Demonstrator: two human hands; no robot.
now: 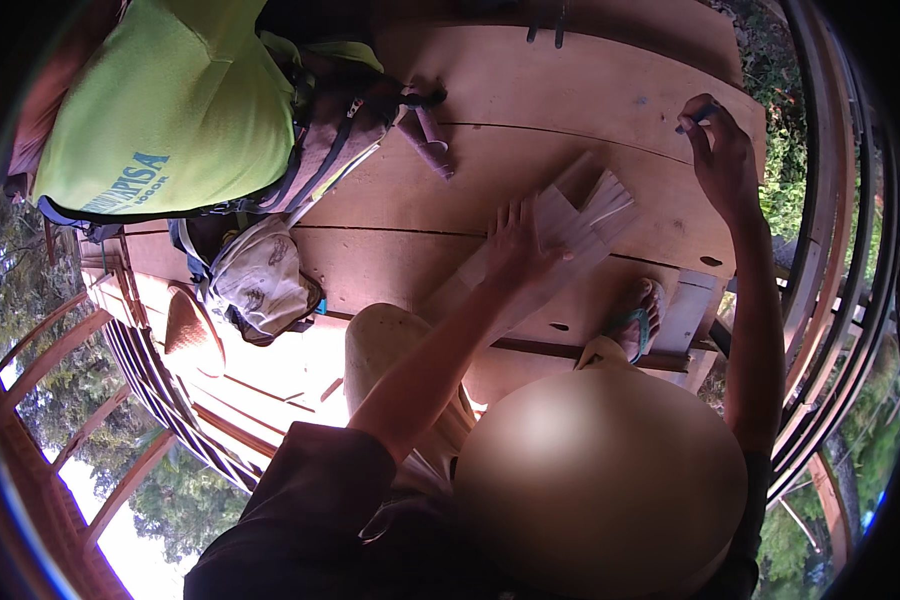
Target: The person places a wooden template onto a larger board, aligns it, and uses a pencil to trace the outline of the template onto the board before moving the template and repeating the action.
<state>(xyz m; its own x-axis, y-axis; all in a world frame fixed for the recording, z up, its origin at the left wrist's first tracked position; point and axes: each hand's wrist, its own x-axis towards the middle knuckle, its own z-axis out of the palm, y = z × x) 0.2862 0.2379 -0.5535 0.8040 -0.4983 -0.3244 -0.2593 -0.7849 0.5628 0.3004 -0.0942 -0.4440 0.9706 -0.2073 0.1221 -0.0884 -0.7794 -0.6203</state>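
My left hand (pixel 520 247) grips a pale wooden board (pixel 570 225), its fingers over the far edge and its thumb toward the right. The board lies aslant in front of me and is smeared by motion. Raised to the right, my right hand (pixel 725 160) pinches a small dark bluish thing (pixel 700 117). Its kind is too hard to make out. Below the board's far end, a foot in a green-strapped sandal (pixel 638 320) rests on the planks.
A person in a yellow-green shirt (pixel 180 110) is at the left over the plank floor (pixel 390 190). Beside them lie a pale cloth bag (pixel 260 275) and a woven cone-shaped thing (pixel 190 335). A small brown cylinder (pixel 432 155) lies farther off. Wooden railings (pixel 815 200) edge both sides.
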